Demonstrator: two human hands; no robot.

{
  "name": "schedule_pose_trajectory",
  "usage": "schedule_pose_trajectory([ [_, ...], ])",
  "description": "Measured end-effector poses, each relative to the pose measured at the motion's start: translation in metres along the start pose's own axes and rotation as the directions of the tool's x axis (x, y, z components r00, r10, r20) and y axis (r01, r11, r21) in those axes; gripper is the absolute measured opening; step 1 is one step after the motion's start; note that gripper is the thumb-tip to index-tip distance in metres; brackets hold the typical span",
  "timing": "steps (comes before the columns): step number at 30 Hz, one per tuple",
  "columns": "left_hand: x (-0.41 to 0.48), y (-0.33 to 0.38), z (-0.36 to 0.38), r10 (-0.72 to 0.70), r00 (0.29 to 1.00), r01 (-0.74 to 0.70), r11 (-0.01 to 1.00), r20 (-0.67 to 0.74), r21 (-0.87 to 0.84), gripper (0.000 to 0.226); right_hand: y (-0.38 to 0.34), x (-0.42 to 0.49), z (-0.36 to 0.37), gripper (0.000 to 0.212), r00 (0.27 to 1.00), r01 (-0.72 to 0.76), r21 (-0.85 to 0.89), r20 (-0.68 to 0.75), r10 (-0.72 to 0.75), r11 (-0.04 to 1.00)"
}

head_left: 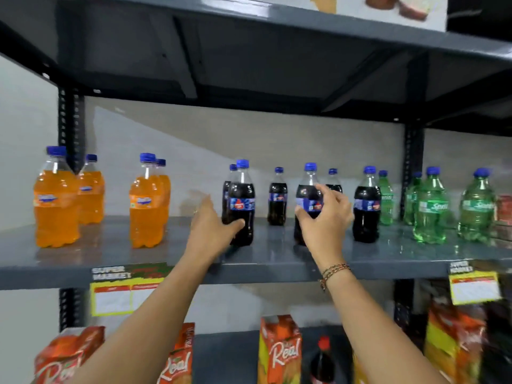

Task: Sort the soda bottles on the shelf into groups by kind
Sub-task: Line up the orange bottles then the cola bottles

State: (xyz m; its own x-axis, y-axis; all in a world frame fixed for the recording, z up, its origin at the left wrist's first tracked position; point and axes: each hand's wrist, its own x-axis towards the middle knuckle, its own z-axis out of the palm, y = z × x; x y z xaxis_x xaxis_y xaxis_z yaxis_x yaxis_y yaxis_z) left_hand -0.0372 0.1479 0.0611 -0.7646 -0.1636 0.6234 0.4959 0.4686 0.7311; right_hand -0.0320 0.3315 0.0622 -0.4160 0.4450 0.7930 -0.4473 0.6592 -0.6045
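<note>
On the grey shelf [277,261] stand blue-capped soda bottles in three kinds. Several orange soda bottles [56,203] fill the left part. Several dark cola bottles stand in the middle, several green lemon-lime bottles [430,209] on the right. My left hand [213,225] wraps the lower body of a front cola bottle [241,200], thumb across its front. My right hand [325,217] grips another front cola bottle [308,189] around its label. More cola bottles stand behind [277,198] and to the right [367,206]. Both held bottles are upright, bases on the shelf.
A dark shelf [277,65] hangs close above the bottle caps. Yellow price tags [110,297] hang from the shelf edge. Below stand juice cartons [279,353] and a red-capped dark bottle [322,361]. Red boxes [502,209] sit at the far right. Black uprights [69,128] frame the rack.
</note>
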Motion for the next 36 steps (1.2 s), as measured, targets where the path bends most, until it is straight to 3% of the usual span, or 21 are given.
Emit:
schedule_pose_trajectory([
  [2,0.003,-0.001,0.011,-0.08,0.996,0.076,0.994,0.044,0.077,0.081,0.015,0.014,-0.008,0.074,0.977,-0.093,0.004,0.192,0.091,0.996],
  [5,0.011,0.001,0.017,-0.21,0.975,0.201,0.973,0.072,0.112,0.086,0.027,0.024,-0.015,0.095,0.87,-0.27,0.082,0.447,0.207,0.959],
  [8,0.011,0.003,0.022,-0.244,0.968,0.236,0.965,0.057,0.115,0.077,0.033,0.028,-0.016,0.073,0.778,-0.386,0.093,0.567,0.27,0.918],
  [10,0.009,0.004,0.024,-0.215,0.974,0.208,0.973,0.063,0.102,0.07,0.037,0.029,-0.016,0.041,0.776,-0.397,0.087,0.563,0.284,0.913],
  [12,0.009,0.002,0.023,-0.184,0.98,0.176,0.98,0.076,0.096,0.063,0.039,0.03,-0.015,0.031,0.784,-0.39,0.112,0.56,0.266,0.914],
  [23,0.006,-0.003,0.021,-0.176,0.981,0.178,0.984,0.086,-0.012,0.056,0.044,0.033,-0.011,0.036,0.766,-0.382,0.114,0.594,0.245,0.917],
  [36,0.01,-0.008,0.021,-0.172,0.982,0.169,0.985,0.081,0.04,0.059,0.042,0.032,-0.01,0.042,0.771,-0.368,0.094,0.587,0.247,0.925],
])
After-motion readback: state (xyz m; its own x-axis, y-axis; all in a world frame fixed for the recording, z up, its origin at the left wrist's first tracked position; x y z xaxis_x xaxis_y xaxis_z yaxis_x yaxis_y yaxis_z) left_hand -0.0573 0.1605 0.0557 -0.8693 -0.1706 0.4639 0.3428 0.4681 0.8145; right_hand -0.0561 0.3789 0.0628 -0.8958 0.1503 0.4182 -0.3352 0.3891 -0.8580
